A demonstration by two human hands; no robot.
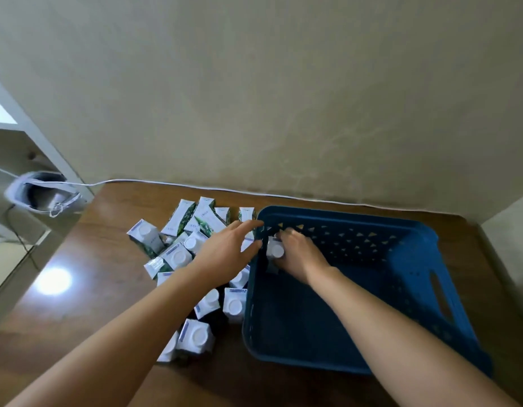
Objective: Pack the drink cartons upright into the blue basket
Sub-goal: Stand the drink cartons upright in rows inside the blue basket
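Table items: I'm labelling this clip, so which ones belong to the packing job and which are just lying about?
Job:
cartons piled left of the basket
carton held in the basket's far left corner by the right hand
blue basket
left hand

Lying about:
white cable
grey bag

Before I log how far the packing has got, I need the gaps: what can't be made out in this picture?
All head view:
- Carton in the basket: the right hand covers most of it; only its white cap shows.
- Cartons on the table: the left hand and forearm hide several, so no exact count.
- Carton print: too small and blurred to read.
- Blue basket: the right forearm hides part of its floor.
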